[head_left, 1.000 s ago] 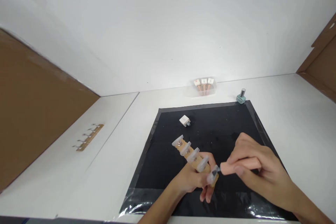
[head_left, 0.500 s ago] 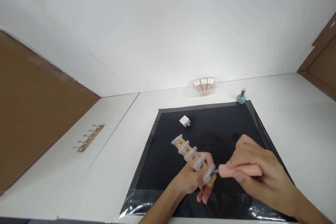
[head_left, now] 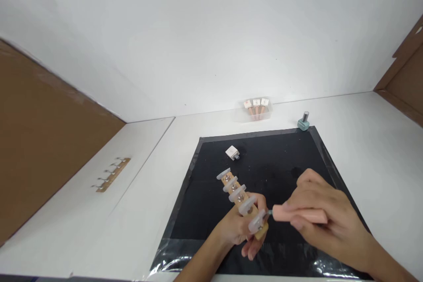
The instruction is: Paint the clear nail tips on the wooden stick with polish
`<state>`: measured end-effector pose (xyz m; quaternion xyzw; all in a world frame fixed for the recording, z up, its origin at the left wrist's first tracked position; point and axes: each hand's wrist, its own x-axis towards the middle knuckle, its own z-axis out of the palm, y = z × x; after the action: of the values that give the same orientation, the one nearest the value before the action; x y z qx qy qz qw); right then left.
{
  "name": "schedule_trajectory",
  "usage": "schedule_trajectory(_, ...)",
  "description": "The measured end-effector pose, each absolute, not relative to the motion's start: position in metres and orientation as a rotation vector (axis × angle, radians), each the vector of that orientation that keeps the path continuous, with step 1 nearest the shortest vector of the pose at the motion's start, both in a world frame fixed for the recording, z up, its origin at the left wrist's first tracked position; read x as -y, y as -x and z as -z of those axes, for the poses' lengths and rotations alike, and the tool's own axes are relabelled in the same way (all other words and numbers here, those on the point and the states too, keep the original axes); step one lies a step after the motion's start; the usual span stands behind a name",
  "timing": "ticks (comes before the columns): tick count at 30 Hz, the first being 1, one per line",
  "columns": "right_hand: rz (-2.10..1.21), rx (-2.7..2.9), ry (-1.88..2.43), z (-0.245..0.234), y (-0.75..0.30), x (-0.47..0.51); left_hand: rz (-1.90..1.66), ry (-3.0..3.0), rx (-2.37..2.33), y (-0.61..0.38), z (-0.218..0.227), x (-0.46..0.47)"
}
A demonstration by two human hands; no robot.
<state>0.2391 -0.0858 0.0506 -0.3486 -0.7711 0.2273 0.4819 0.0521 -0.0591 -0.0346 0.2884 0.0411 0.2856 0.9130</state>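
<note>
My left hand [head_left: 243,227] is wrapped round the lower end of a light wooden nail display strip [head_left: 253,216]. Pale, translucent nail tips [head_left: 238,192] stand in a row along it on metal mounts. In my right hand [head_left: 325,218] is a nail polish brush [head_left: 299,214] with a pink cap as its handle. Its dark tip points left, close to the nearest nail tip; whether they touch I cannot tell. An uncapped white square nail polish bottle [head_left: 232,153] lies tilted on the black mat [head_left: 274,150], beyond the strip.
At the back, a clear plastic box [head_left: 254,118] holds three white bottles with pink caps. Near the mat's far right corner is a teal block with a metal post [head_left: 303,122]. Another wooden strip with metal mounts [head_left: 114,175] lies left. Brown panels [head_left: 42,141] flank the white table.
The strip has shifted slightly left and turned a little in my left hand. My right hand has moved slightly left with the brush, whose tip now shows beside the nearest nail tip.
</note>
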Motion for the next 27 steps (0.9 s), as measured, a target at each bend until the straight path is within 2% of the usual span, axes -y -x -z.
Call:
schedule_trajectory(12, -0.609, 1.818, 0.790, -0.0509, -0.2388, 0.0860, -0.547, -0.662, -0.292, -0.0488, 0.0287, 0.0593)
schedule_trajectory(17, -0.594, 1.753, 0.898, -0.0511, -0.2394, 0.0876, -0.516, -0.640, -0.207, -0.0489, 0.0315, 0.0608)
schedule_trajectory(27, -0.696, 1.728, 0.842, -0.0510, -0.2408, 0.0882, -0.502, -0.682, -0.212, -0.0474, 0.0373, 0.0626)
